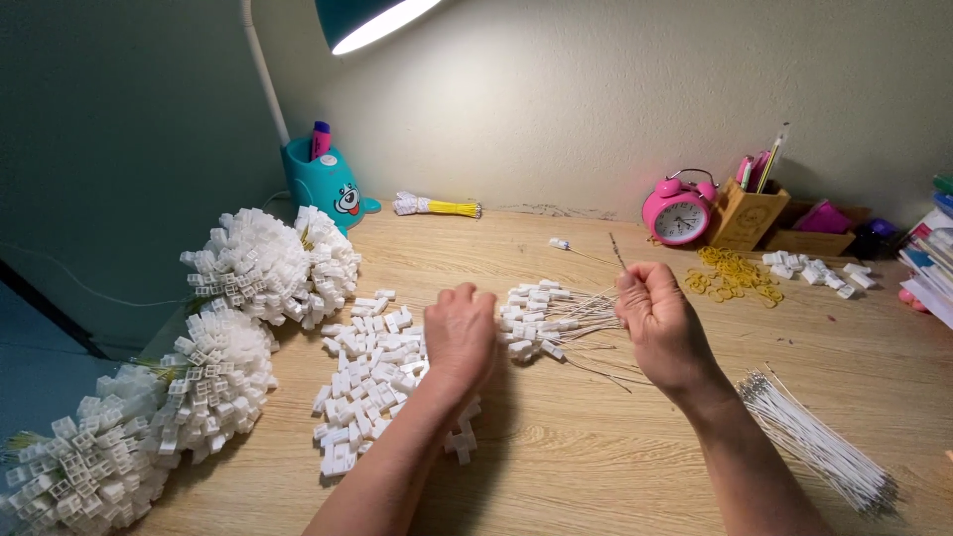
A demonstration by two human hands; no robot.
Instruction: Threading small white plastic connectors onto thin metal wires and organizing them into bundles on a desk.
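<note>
While the right hand (660, 323) pinches a thin wire (616, 250) upright, fingers closed on it, the wired clips (541, 318) lie at its 9 o'clock, stems running 3 to 9. Left hand (459, 337), fingers curled under so its grip cannot be told, rests on the loose clips (367, 382). Wooden desk (596, 447); lamp (372, 20) at 12.

Bare desk (556, 437) between hands — white clips (372, 387) leftward

2 bare forearms — sleeveless (no jewellery)
</note>
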